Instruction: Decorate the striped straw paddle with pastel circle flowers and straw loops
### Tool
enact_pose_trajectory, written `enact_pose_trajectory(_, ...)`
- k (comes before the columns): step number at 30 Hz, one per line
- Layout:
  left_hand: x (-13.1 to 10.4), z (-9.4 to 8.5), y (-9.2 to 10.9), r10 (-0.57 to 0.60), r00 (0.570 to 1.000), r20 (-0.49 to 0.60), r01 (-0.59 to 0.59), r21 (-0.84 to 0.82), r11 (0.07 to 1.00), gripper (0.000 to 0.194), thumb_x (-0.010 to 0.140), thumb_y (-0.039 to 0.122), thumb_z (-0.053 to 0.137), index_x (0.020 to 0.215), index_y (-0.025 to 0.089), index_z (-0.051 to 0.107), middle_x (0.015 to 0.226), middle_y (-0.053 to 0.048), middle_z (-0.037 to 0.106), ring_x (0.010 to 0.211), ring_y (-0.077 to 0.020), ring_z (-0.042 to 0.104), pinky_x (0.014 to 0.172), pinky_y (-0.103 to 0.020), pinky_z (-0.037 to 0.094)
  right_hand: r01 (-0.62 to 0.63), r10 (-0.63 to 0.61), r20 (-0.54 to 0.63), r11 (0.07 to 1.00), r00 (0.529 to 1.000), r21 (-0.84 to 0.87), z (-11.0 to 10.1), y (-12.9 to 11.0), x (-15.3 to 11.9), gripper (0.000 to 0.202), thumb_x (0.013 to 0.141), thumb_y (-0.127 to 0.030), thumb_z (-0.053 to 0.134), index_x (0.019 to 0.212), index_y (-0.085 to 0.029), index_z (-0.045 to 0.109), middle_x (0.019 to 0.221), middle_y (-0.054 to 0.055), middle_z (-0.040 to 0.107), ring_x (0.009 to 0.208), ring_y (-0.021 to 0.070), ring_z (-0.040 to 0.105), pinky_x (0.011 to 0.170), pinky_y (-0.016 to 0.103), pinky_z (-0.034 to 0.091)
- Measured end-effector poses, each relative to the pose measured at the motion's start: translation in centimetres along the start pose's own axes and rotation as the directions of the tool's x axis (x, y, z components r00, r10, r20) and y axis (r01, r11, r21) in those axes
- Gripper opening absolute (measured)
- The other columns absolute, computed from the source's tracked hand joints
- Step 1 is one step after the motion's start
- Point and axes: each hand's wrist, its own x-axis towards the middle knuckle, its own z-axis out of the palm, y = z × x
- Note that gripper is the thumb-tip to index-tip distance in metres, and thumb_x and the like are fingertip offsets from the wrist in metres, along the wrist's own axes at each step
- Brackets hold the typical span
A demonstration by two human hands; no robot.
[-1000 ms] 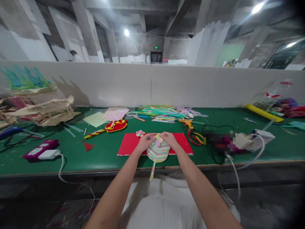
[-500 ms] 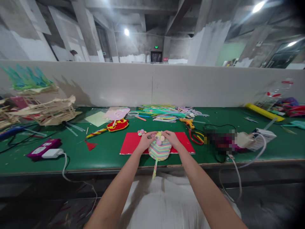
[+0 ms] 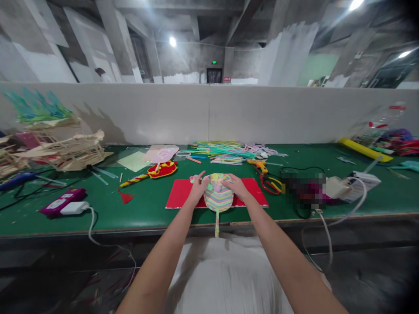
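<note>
A round fan with pastel stripes (image 3: 218, 201) and a thin twisted handle is tilted up in front of me over the table's near edge. Small pastel flower shapes decorate its upper part. My left hand (image 3: 198, 190) grips its left rim, thumb at the front, with the index finger raised. On the opposite rim, my right hand (image 3: 237, 187) is closed, fingers lying over the front near the flowers. Behind and beneath the fan lies a red board (image 3: 178, 194). A small pink-and-green flower (image 3: 193, 179) shows just beyond my left hand.
A red-and-yellow fan (image 3: 162, 170) lies left of the board. Coloured strips (image 3: 225, 151) are heaped at the back. An orange glue gun (image 3: 258, 165) and red-handled pliers (image 3: 270, 185) lie right. A purple power strip (image 3: 62, 203) sits left; a low partition (image 3: 147, 113) stands behind.
The fan has been turned more upright and its handle has swung slightly right. My left fingers have lifted from the flowers toward the rim; my right hand remains at the right rim.
</note>
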Motion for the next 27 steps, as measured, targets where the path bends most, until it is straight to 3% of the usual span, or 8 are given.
enact_pose_trajectory(9, 0.31, 0.35, -0.48, 0.074, 0.997, 0.038, -0.078, 0.116, 0.990, 0.063, 0.066, 0.033, 0.066, 0.124, 0.017, 0.046, 0.117, -0.011, 0.053, 0.104, -0.0226, 0.051, 0.086, -0.033, 0.042, 0.013, -0.013, -0.004, 0.999, 1.000, -0.047, 0.00, 0.07, 0.05, 0.046, 0.057, -0.041, 0.071, 0.095, -0.019, 0.060, 0.090, 0.004, 0.065, 0.079, 0.0186, 0.058, 0.069, 0.031, 0.047)
enact_pose_trajectory(19, 0.02, -0.03, -0.28, 0.135, 0.985, 0.106, -0.142, 0.057, 0.988, 0.054, 0.068, 0.030, 0.064, 0.118, 0.016, 0.050, 0.119, -0.010, 0.054, 0.105, -0.0208, 0.051, 0.086, -0.032, 0.043, -0.068, 0.066, 0.040, 0.997, 0.997, 0.032, -0.15, 0.44, 0.29, 0.037, 0.058, -0.043, 0.070, 0.081, -0.016, 0.060, 0.078, 0.003, 0.066, 0.066, 0.0164, 0.059, 0.061, 0.029, 0.046)
enact_pose_trajectory(27, -0.02, 0.12, -0.08, 0.158, 0.984, 0.079, -0.167, 0.122, 0.978, 0.041, 0.066, 0.029, 0.064, 0.104, 0.015, 0.055, 0.105, -0.008, 0.059, 0.097, -0.0193, 0.054, 0.084, -0.031, 0.043, -0.051, 0.051, 0.006, 0.999, 0.999, 0.004, -0.22, 0.54, 0.34, 0.037, 0.056, -0.046, 0.071, 0.076, -0.017, 0.059, 0.070, 0.000, 0.065, 0.060, 0.0146, 0.057, 0.056, 0.026, 0.044)
